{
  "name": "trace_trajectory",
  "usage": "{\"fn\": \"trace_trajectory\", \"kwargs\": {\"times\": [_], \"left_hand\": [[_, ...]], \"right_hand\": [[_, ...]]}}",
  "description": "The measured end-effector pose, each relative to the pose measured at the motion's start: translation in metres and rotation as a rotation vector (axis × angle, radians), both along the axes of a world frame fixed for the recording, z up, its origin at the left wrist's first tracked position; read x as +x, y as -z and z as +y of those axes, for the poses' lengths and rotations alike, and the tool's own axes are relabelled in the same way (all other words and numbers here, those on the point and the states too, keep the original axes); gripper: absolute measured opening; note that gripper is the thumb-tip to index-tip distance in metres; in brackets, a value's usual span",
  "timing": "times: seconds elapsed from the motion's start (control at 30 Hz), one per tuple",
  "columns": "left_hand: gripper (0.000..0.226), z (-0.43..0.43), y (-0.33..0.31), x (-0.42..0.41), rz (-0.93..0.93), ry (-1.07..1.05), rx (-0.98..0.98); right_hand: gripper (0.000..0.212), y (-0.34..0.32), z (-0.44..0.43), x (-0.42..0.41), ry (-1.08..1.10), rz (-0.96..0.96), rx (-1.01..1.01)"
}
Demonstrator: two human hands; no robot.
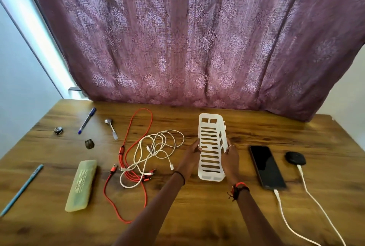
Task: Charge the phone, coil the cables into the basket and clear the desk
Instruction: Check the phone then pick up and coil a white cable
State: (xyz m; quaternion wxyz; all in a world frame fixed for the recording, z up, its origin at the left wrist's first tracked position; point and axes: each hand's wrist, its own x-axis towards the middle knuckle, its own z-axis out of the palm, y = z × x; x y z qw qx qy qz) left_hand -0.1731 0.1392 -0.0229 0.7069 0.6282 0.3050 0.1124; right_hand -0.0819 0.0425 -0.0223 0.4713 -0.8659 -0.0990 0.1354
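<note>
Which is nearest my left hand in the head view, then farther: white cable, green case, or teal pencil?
1. White cable, just beside the left hand gripping the basket.
2. Green case, farther left.
3. Teal pencil, far left edge.

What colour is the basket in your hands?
The basket is white with slots; head view shows it best.

Both forearms stretch up from the bottom edge twd the centre, L from lower middle, R from lower right, bare to the wrists & converging. L hand point(192, 152) grips the left long side of the basket point(211, 147), fingers curled at its edge; R hand point(231, 154) grips the opposite side, fingers wrapped over the rim. Black band point(180, 176) on L wrist, red & black bracelets point(239, 187) on R wrist, ring point(232, 146) on a R finger
</note>
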Motion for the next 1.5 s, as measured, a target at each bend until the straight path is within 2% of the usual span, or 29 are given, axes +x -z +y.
{"fn": "trace_trajectory", "kwargs": {"times": [0.4,0.5,0.53,0.6,0.7,0.8,0.97,1.1,1.27,1.4,1.5], "left_hand": [[0.04,0.005,-0.024,0.013,0.085,0.019,0.052],[0.026,0.018,-0.029,0.003,0.005,0.048,0.159],[0.025,0.026,-0.032,-0.004,-0.003,0.029,0.229],[0.026,0.046,-0.038,-0.021,0.053,-0.053,0.49],[0.039,0.08,-0.037,-0.055,0.156,-0.089,0.894],[0.046,0.101,-0.03,-0.087,0.287,0.065,1.116],[0.031,0.101,-0.017,-0.103,0.492,0.263,1.272],[0.019,0.101,-0.022,-0.098,0.461,0.21,1.227],[0.012,0.11,-0.049,-0.096,0.3,0.155,1.011],[0.014,0.125,-0.077,-0.096,0.209,0.088,0.786],[0.006,0.133,-0.1,-0.096,0.13,0.073,0.671]], "right_hand": [[0.01,0.002,0.005,0.02,-0.032,-0.011,-0.046],[0.021,-0.005,0.003,0.02,-0.038,-0.15,-0.086],[0.026,-0.008,0.002,0.019,-0.034,-0.235,-0.088],[0.031,-0.019,0.005,0.014,-0.054,-0.381,-0.035],[0.032,-0.031,0.022,0.003,-0.245,-0.51,0.044],[0.027,-0.033,0.043,-0.022,-0.474,-0.378,0.128],[0.026,-0.012,0.076,-0.059,-0.741,-0.095,-0.045],[0.028,-0.004,0.087,-0.077,-0.78,-0.044,-0.128],[0.02,-0.021,0.092,-0.072,-0.734,-0.265,-0.112],[0.022,-0.059,0.097,-0.06,-0.674,-0.399,-0.084],[0.02,-0.096,0.105,-0.053,-0.666,-0.435,-0.001]]}}
